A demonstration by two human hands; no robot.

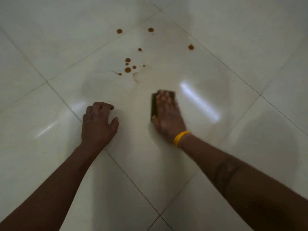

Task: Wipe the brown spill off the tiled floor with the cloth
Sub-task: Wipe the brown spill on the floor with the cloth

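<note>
head view: right hand point(167, 117) presses the dark cloth point(154, 105) flat on the tiled floor point(250, 147), fingers straight and together. brown spill point(128, 69) lies just beyond those fingertips. left hand point(98, 124) rests nearby, fingers curled, holding nothing. no writing readable.

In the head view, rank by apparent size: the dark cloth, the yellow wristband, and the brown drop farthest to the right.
1. Cloth, though the right hand covers most of it.
2. Wristband.
3. Rightmost drop, smallest; it lies farther from the camera, so it looks smaller than it is.
</note>
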